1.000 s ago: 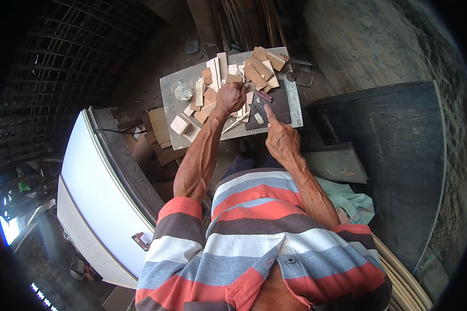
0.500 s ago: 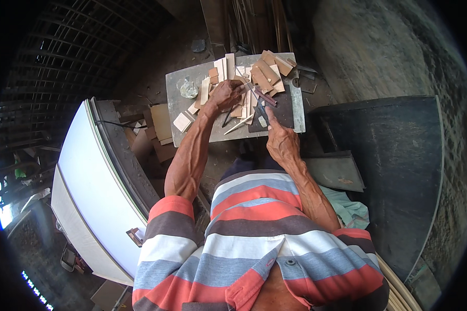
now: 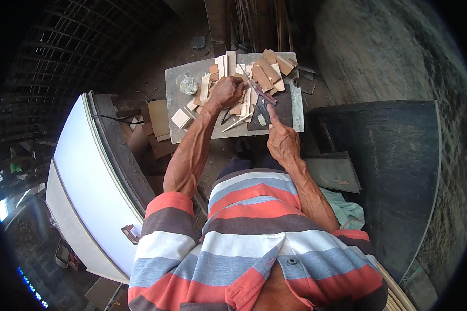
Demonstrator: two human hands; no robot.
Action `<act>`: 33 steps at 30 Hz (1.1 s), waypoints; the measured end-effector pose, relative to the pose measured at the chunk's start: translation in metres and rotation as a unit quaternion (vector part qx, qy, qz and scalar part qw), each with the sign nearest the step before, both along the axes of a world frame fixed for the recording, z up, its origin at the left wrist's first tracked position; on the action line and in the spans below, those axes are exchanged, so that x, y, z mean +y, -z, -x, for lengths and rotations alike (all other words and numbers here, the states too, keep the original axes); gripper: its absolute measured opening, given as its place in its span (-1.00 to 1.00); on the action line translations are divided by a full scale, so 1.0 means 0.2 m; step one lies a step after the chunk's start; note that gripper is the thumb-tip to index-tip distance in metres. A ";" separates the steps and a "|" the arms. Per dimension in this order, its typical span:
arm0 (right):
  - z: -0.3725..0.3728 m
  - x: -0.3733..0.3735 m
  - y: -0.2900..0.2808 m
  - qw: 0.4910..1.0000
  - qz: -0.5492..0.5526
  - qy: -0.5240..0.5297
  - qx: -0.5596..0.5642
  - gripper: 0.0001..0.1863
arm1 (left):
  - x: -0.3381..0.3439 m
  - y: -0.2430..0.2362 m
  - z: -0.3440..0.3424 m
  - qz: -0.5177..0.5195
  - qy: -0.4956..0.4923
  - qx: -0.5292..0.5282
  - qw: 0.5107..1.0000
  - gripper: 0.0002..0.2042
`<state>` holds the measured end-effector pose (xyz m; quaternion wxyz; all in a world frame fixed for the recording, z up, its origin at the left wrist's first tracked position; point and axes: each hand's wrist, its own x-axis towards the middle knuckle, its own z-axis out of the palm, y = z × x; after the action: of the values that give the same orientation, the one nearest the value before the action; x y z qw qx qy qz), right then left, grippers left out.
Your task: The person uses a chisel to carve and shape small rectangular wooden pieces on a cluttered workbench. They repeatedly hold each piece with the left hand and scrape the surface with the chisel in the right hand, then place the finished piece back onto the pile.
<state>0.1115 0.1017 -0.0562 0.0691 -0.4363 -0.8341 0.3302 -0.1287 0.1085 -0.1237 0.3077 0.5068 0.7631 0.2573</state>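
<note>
My left hand [image 3: 228,93] is closed, pressed down over the loose wood strips at the middle of the small table [image 3: 297,106]; what its curled fingers grip is hidden. To the right and nearer, my right hand [image 3: 284,141] is closed with its index finger stretched along a dark narrow tool [image 3: 263,109]; its exact kind is too small to tell. Beyond the finger, a purplish-brown stick [image 3: 265,95] slants between the hands. Below my left hand lie a pale pointed strip [image 3: 237,122] and a black pen-like stick [image 3: 225,116].
Brown wood offcuts [image 3: 266,72] are heaped at the table's far right. A glass dish [image 3: 189,85] stands at its left, near stacked pale blocks [image 3: 181,118]. A big white panel [image 3: 85,171] is on my left, a dark board [image 3: 394,155] on my right, before a rough wall [image 3: 368,46].
Both hands stay in nearly the same place, with only a slight shift of my left fingers. The whole view has tilted a little.
</note>
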 end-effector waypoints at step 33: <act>0.04 0.01 -0.13 0.999 -0.013 -0.020 -0.034 -0.40 | -0.08 0.00 -0.02 -0.026 0.014 0.129 0.991 -0.82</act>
<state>0.1045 0.1045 -0.0295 0.0396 -0.4301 -0.8486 0.3055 -0.1239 0.0926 -0.1238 0.1967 0.5540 0.7825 0.2053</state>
